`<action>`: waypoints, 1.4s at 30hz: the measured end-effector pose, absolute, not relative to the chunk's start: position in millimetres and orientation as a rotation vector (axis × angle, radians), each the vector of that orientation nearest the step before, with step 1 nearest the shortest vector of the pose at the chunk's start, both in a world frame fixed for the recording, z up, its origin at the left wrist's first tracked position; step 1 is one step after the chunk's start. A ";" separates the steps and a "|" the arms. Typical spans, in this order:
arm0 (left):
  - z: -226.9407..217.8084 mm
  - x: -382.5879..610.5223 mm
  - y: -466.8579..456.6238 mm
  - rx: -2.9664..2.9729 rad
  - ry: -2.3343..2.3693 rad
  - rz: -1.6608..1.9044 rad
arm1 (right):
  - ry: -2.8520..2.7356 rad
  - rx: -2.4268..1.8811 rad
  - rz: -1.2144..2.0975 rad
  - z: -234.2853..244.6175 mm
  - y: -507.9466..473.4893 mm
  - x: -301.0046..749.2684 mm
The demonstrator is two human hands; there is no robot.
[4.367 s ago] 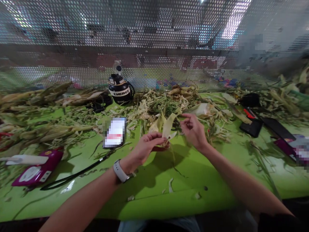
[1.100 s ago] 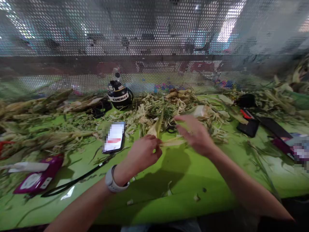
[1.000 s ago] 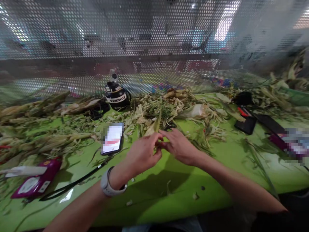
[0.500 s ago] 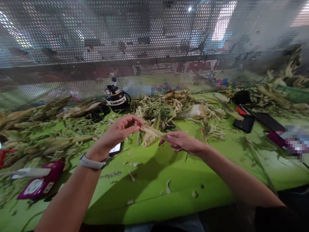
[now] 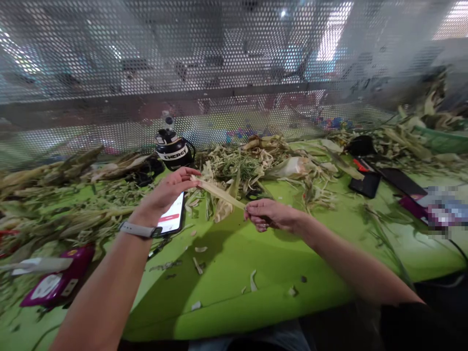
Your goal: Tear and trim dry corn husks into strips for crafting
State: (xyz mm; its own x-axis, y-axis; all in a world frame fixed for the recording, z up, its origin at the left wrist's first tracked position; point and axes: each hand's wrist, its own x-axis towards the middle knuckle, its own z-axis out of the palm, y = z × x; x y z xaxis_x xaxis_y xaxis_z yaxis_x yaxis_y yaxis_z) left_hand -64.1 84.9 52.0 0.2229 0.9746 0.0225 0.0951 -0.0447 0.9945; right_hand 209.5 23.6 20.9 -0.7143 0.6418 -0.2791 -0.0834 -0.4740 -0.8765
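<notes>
A pale strip of corn husk (image 5: 218, 193) is stretched between both hands above the green table (image 5: 256, 258). My left hand (image 5: 171, 187), with a light watch on its wrist, pinches the strip's upper left end. My right hand (image 5: 269, 215) pinches the lower right end, fingers closed. Below my left hand lies a phone (image 5: 171, 219) with its screen lit. Behind the strip sits a heap of husks and green silk (image 5: 252, 165).
A black bottle marked ENERGY (image 5: 172, 151) stands at the back by a perforated metal screen (image 5: 234, 73). Corn husks (image 5: 54, 195) cover the left side. A purple packet (image 5: 54, 282) lies front left. Black cases (image 5: 361, 184) and more husks lie to the right.
The hands, close together a second ago, have drawn apart. My left hand has risen up and to the left, and the husk strip is now pulled out long between them.
</notes>
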 end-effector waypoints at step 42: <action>-5.5 55.6 -4.2 0.406 0.898 1.173 | -1.123 -0.963 1.968 -8.8 4.5 174.3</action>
